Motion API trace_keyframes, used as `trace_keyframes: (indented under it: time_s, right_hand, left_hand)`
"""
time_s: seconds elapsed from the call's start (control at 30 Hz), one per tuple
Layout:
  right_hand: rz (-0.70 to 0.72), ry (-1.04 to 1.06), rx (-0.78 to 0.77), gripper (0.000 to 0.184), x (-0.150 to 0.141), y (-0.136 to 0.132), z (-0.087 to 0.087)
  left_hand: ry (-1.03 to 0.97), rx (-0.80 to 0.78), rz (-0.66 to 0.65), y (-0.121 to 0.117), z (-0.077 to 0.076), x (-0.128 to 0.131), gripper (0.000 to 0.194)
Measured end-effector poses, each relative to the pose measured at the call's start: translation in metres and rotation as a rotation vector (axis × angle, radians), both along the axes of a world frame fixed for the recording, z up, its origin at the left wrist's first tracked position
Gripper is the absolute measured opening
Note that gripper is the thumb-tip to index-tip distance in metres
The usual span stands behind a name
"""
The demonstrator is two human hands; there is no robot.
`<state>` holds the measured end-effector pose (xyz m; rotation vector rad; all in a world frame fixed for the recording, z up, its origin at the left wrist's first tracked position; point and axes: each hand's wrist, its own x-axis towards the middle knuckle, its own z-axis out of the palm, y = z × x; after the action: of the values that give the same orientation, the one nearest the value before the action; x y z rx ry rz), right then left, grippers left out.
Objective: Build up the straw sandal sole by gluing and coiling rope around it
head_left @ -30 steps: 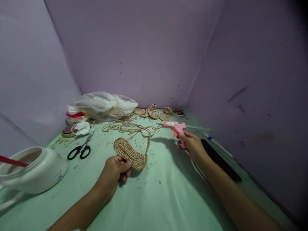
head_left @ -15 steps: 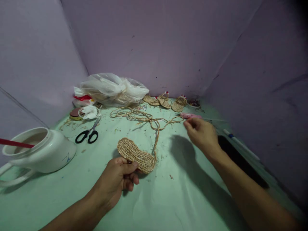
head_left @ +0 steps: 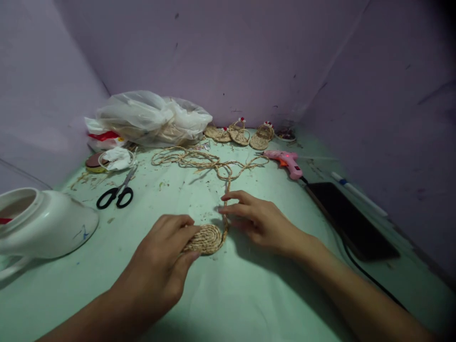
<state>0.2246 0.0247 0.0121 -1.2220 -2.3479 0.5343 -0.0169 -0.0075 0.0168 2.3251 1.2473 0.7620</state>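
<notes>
Coiled rope sole (head_left: 208, 239) partly hidden behind the left hand (head_left: 164, 256), white pot (head_left: 59, 221) cut off at the left edge

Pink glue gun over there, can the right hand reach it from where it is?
Probably yes. The right hand is by the braided cord, and the pink glue gun lies just beyond, with green tabletop between them. Nothing seems in the way.
</notes>
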Motion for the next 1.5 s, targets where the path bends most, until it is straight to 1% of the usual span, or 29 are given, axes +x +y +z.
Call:
trace_keyframes:
  time_s: [0.03,0.07,0.13,0.23,0.37,0.5,0.63,0.8,0.93,1.13,1.3,1.5]
  right_hand:
    - [0.045,-0.028,-0.003,0.035,-0.001,0.001,0.0]
    - [0.075,-0.052,-0.003,0.032,-0.001,0.002,0.0]
    - [0.104,-0.081,-0.003,0.026,-0.001,0.002,-0.002]
    - [0.124,-0.101,0.0,0.012,0.0,0.001,-0.003]
    - [0.177,-0.123,0.004,0.005,0.001,0.001,-0.002]
    - [0.209,-0.107,0.002,0.011,0.001,-0.002,-0.003]
    - [0.187,0.008,-0.006,0.015,0.001,-0.006,-0.007]
    - [0.209,0.12,0.045,0.015,0.001,-0.01,-0.009]
    - [0.213,0.141,0.069,0.015,0.001,-0.009,-0.011]
    - [0.177,0.131,0.166,0.013,0.0,-0.003,-0.021]
    - [0.169,0.101,0.171,0.013,0.0,-0.001,-0.027]
    - [0.161,0.13,0.184,0.014,-0.002,0.003,-0.03]
  left_hand:
    - [0.06,0.039,-0.046,0.006,-0.002,0.003,0.029]
    - [0.115,0.038,-0.081,0.011,-0.004,0.005,0.032]
    - [0.178,-0.009,-0.121,0.018,-0.008,0.008,0.033]
    - [0.183,-0.087,-0.149,0.022,-0.013,0.007,0.03]
    - [0.167,-0.14,-0.15,0.023,-0.016,0.004,0.028]
    - [0.193,-0.164,-0.122,0.023,-0.015,0.006,0.031]
    - [0.224,-0.198,-0.106,0.023,-0.012,0.009,0.029]
    - [0.208,-0.221,-0.098,0.024,-0.011,0.01,0.029]
    - [0.203,-0.236,-0.092,0.025,-0.01,0.011,0.03]
    - [0.188,-0.215,-0.1,0.025,-0.013,0.01,0.031]
    - [0.184,-0.216,-0.094,0.026,-0.015,0.009,0.034]
    - [0.18,-0.219,-0.092,0.026,-0.014,0.01,0.033]
